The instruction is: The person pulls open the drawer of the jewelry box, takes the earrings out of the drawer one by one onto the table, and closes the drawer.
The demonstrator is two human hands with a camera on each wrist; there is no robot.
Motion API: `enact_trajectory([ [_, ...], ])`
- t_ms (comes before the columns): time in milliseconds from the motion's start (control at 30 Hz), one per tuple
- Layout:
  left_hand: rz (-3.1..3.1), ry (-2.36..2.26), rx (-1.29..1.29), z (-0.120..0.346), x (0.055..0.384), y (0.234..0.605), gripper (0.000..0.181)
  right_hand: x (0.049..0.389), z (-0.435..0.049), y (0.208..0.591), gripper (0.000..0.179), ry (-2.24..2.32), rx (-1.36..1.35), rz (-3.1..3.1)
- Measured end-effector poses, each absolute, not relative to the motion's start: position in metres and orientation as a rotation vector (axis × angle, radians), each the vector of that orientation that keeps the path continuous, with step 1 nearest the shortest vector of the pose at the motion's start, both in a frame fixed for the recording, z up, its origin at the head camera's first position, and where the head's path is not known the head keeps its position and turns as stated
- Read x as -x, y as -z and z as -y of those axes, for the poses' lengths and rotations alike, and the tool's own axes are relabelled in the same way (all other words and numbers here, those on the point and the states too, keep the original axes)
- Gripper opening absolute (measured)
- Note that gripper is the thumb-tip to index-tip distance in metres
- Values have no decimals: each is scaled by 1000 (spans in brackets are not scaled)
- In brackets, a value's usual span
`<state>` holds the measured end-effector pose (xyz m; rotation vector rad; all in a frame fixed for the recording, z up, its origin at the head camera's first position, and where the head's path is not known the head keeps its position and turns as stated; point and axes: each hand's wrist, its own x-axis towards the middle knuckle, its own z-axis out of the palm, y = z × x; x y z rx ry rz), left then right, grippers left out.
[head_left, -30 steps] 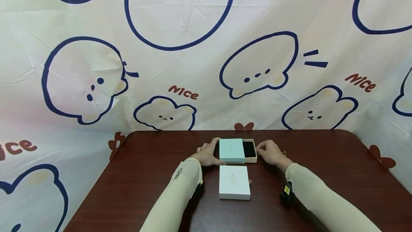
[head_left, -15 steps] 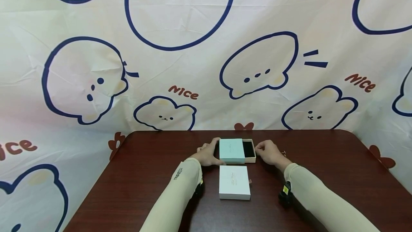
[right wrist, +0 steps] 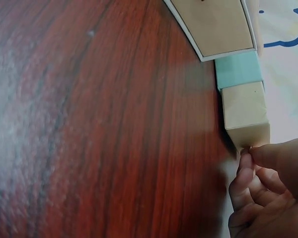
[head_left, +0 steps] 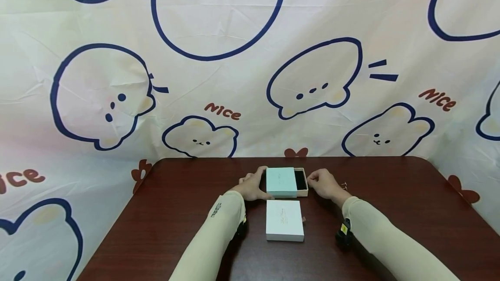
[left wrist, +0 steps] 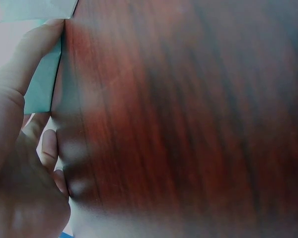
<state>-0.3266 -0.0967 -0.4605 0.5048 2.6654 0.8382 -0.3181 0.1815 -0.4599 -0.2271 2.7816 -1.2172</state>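
Observation:
A mint-green box sleeve (head_left: 281, 182) lies near the far edge of the table. My left hand (head_left: 251, 185) grips its left end, with the thumb on the near side, as the left wrist view also shows. From the sleeve's right end sticks out a beige drawer (right wrist: 246, 106) with a black inside. Thumb and index finger of my right hand (head_left: 325, 184) pinch a small pull tab at the drawer's outer end; the tab is mostly hidden by the fingertips. Just in front lies a closed white drawer box (head_left: 284, 220) with faint lettering and a small tab on its right side.
The boxes rest on a dark red-brown wooden table (head_left: 175, 229). Behind it hangs a pale cloth (head_left: 250, 77) with blue cartoon outlines.
My right hand has moved left, and the drawer has slid a little further into the mint-green sleeve. The left hand and the white box stay in place.

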Motion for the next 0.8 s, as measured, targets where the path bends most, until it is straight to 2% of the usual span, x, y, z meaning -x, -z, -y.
enact_trajectory([
  [800,-2666,-839,-507,96,325,459,106,315,-174,459,23,1228,222,-2800],
])
